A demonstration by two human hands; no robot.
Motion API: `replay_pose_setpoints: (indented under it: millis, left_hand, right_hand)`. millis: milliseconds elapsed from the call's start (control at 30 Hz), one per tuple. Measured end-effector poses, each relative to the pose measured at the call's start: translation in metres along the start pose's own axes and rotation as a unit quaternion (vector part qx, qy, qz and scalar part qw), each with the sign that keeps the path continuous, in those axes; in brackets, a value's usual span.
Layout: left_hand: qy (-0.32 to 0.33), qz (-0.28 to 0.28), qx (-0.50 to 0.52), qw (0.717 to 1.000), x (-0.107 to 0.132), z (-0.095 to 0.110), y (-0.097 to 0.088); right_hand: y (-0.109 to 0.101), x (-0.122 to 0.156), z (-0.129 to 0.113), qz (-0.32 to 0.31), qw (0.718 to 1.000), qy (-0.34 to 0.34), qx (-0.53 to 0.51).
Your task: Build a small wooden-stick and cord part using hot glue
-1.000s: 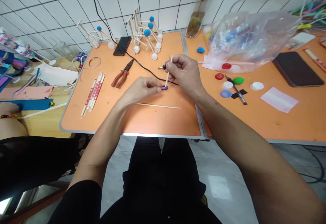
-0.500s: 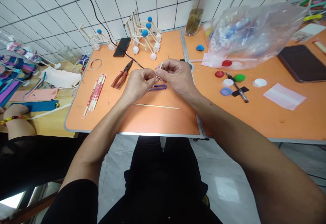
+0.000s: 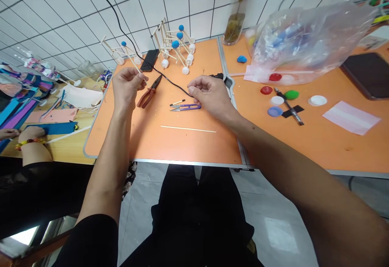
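My left hand [image 3: 126,86] is raised over the left of the orange table, its fingers pinched on a thin pale wooden stick [image 3: 135,65] that pokes up past the fingertips. Farther right, my right hand [image 3: 209,95] hovers with thumb and index finger pressed together; what they hold, if anything, I cannot make out. Between the hands lie purple-handled thread snips [image 3: 190,107] and a short stick with a dark end [image 3: 177,102]. Red-handled pliers [image 3: 148,93] rest beside my left hand. A long thin stick [image 3: 188,129] lies nearer the front edge.
Stick models with blue balls [image 3: 175,44] and white feet stand by the wall. A black cable [image 3: 115,16] crosses near a phone [image 3: 150,59]. To the right are a clear plastic bag [image 3: 304,44], coloured clay discs, and a pen [image 3: 290,107]. Another person's hand [image 3: 32,133] is at far left.
My hands have parted: the left moved left with the stick, while the right stayed about where it was. The snips and short dark-ended stick are now uncovered.
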State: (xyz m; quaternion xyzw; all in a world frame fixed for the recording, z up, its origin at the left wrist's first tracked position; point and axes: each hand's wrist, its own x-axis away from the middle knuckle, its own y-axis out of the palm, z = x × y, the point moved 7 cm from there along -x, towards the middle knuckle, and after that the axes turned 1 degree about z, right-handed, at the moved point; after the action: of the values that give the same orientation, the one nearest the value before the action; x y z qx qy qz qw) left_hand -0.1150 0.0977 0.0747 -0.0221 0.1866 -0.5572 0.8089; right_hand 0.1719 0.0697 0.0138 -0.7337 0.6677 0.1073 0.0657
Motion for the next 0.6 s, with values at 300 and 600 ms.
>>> replay_pose_setpoints:
  millis: [300, 600]
  left_hand:
    - [0.0, 0.014, -0.005, 1.0, -0.05, -0.02, 0.03]
    - [-0.014, -0.004, -0.077, 0.997, -0.082, -0.002, 0.05]
  right_hand:
    - [0.003, 0.001, 0.007, 0.001, 0.999, -0.022, 0.043]
    - [0.007, 0.002, 0.008, -0.008, 0.997, -0.029, 0.077]
